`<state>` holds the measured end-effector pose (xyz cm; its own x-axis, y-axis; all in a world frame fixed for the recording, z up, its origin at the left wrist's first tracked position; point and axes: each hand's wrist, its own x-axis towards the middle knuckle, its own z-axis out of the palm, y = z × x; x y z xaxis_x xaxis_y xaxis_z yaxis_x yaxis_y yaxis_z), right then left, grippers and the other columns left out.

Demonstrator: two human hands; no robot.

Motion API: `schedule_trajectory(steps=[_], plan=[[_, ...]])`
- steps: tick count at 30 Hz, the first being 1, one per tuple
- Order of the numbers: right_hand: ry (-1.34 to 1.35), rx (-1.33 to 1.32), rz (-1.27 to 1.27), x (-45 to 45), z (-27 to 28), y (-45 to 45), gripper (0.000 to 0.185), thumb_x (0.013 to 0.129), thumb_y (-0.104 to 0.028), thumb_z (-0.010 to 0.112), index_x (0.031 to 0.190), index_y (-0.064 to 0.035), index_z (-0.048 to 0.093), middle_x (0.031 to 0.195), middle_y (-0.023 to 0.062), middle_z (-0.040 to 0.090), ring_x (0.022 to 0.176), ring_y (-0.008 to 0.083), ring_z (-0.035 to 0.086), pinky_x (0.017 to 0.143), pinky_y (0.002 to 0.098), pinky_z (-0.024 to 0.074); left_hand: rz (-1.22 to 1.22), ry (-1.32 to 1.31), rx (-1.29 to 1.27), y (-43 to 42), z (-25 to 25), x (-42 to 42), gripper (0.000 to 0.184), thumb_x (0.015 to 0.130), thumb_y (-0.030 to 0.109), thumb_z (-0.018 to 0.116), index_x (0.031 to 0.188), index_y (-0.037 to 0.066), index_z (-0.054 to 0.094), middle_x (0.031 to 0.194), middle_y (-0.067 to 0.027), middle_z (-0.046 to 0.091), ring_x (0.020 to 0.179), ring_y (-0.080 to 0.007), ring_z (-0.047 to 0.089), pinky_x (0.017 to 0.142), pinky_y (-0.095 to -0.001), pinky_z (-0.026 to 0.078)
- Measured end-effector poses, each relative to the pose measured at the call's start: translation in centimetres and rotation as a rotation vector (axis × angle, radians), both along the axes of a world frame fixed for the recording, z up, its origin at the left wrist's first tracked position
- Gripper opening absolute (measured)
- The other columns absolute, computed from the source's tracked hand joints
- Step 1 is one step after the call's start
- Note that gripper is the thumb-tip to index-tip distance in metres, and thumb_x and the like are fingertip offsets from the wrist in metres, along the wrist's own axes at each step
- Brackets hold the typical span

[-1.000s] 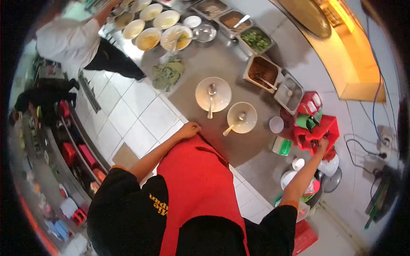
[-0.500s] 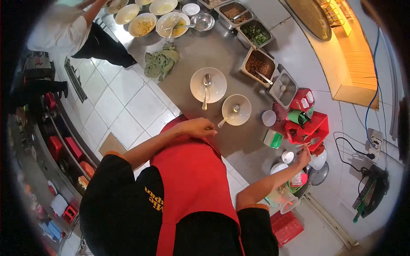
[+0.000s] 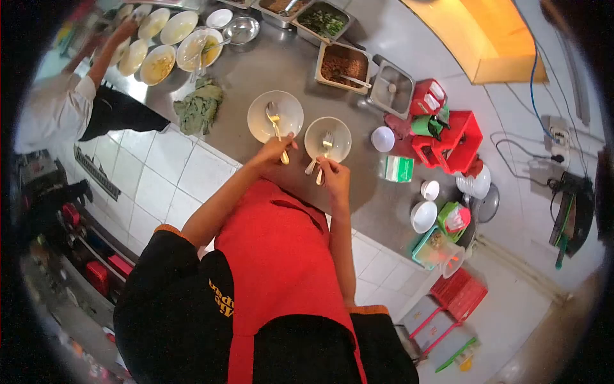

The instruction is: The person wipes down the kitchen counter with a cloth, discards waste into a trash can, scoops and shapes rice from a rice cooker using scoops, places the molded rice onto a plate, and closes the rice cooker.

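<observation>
My left hand (image 3: 275, 152) is closed at the near rim of the larger white bowl (image 3: 259, 121), pinching what looks like a fork (image 3: 275, 120). A metal spoon (image 3: 272, 107) lies in that bowl, partly covered by the fork. My right hand (image 3: 334, 178) pinches the handle of another fork (image 3: 328, 139), whose head rests in the smaller white bowl (image 3: 342, 131). Beside it, a spoon handle (image 3: 311, 166) sticks out over that bowl's near rim.
A green cloth (image 3: 198, 107) lies left of the bowls. Food trays (image 3: 343, 66) line the back. To the right are a red basket (image 3: 457, 144), a green-white box (image 3: 399, 169) and small bowls (image 3: 424, 216). A person in white (image 3: 57, 112) works at far left.
My right hand has come from the red basket to the smaller bowl with a fork. My left hand has moved up to the larger bowl and grips a utensil. The view has shifted.
</observation>
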<state>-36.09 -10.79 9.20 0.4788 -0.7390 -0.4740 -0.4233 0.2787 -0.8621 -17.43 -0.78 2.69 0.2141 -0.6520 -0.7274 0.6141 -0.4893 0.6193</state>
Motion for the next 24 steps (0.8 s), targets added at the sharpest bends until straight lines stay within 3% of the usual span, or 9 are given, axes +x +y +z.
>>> schedule_trajectory(steps=[2,5,8,13,16,18,20,22,24], plan=[[0.061,-0.033,0.023,-0.3,-2.8,-1.3,0.028,0.089,-0.027,0.066,0.077,-0.0021,0.069,0.056,-0.0048,0.052,0.045,0.0041,0.042,0.039,0.0224,0.0307,-0.061,-0.060,0.037,-0.2,0.4,0.8,0.034,0.098,0.041,0.046,0.088,0.013,0.062,0.059,0.0046,0.042,0.046,-0.0076,0.037,0.041,-0.0231,0.029],[0.101,0.020,0.090,0.7,-4.0,-1.6,0.032,0.088,-0.028,0.066,0.072,-0.0010,0.066,0.056,-0.0024,0.055,0.044,0.0047,0.046,0.040,0.0216,0.0316,0.079,0.070,0.137,0.0,0.8,2.7,0.036,0.096,0.044,0.051,0.085,0.010,0.059,0.064,0.0041,0.047,0.050,-0.0088,0.043,0.045,-0.0223,0.035],[0.040,0.119,0.081,2.1,-3.6,-0.3,0.028,0.089,-0.026,0.066,0.082,0.0006,0.066,0.060,0.0018,0.060,0.046,0.0062,0.050,0.039,0.0223,0.0348,-0.057,0.186,0.053,0.3,-0.3,3.1,0.034,0.097,0.040,0.050,0.087,0.009,0.058,0.062,0.0055,0.040,0.047,-0.0057,0.033,0.038,-0.0213,0.022],[0.042,-0.039,-0.006,1.4,-4.1,1.8,0.043,0.088,-0.026,0.067,0.116,0.0038,0.053,0.069,0.0066,0.065,0.050,0.0091,0.055,0.040,0.0232,0.0405,-0.032,0.323,-0.031,1.7,-0.2,1.9,0.038,0.099,0.042,0.046,0.094,0.005,0.055,0.059,0.0068,0.030,0.045,-0.0052,0.024,0.039,-0.0222,0.018],[0.084,-0.034,-0.016,1.2,-2.0,2.3,0.040,0.087,-0.022,0.068,0.115,0.0029,0.053,0.075,0.0101,0.067,0.059,0.0146,0.061,0.051,0.0288,0.0479,-0.026,0.376,-0.002,2.7,1.1,0.8,0.047,0.099,0.048,0.041,0.098,0.003,0.055,0.057,0.0075,0.029,0.042,-0.0047,0.022,0.036,-0.0210,0.017],[0.161,-0.182,0.061,-0.1,-3.4,2.0,0.041,0.087,-0.024,0.068,0.114,0.0030,0.054,0.074,0.0094,0.066,0.057,0.0138,0.060,0.050,0.0283,0.0467,0.030,0.702,-0.059,3.9,0.9,0.2,0.055,0.098,0.053,0.036,0.100,0.001,0.056,0.055,0.0083,0.027,0.041,-0.0041,0.019,0.033,-0.0198,0.015],[0.225,-0.329,0.144,-0.7,-2.8,1.7,0.041,0.087,-0.026,0.068,0.114,0.0031,0.056,0.074,0.0086,0.066,0.056,0.0130,0.059,0.050,0.0277,0.0456,0.016,0.702,-0.045,4.6,3.1,-0.9,0.057,0.098,0.054,0.035,0.100,0.001,0.056,0.055,0.0084,0.026,0.040,-0.0040,0.018,0.032,-0.0194,0.015],[0.408,-0.510,0.421,-0.6,-0.3,1.3,0.033,0.086,-0.025,0.069,0.102,0.0026,0.061,0.070,0.0091,0.064,0.058,0.0131,0.058,0.055,0.0289,0.0457,-0.035,0.737,-0.067,5.2,3.8,-2.1,0.057,0.098,0.054,0.036,0.102,0.001,0.057,0.056,0.0082,0.026,0.040,-0.0037,0.017,0.032,-0.0192,0.015],[0.334,-0.434,0.539,-0.2,0.7,0.7,0.028,0.085,-0.023,0.069,0.098,0.0020,0.063,0.070,0.0089,0.063,0.059,0.0125,0.057,0.055,0.0287,0.0451,-0.014,0.663,-0.081,5.8,6.3,-3.1,0.056,0.097,0.054,0.037,0.101,0.002,0.057,0.057,0.0081,0.028,0.040,-0.0035,0.018,0.033,-0.0188,0.016]])
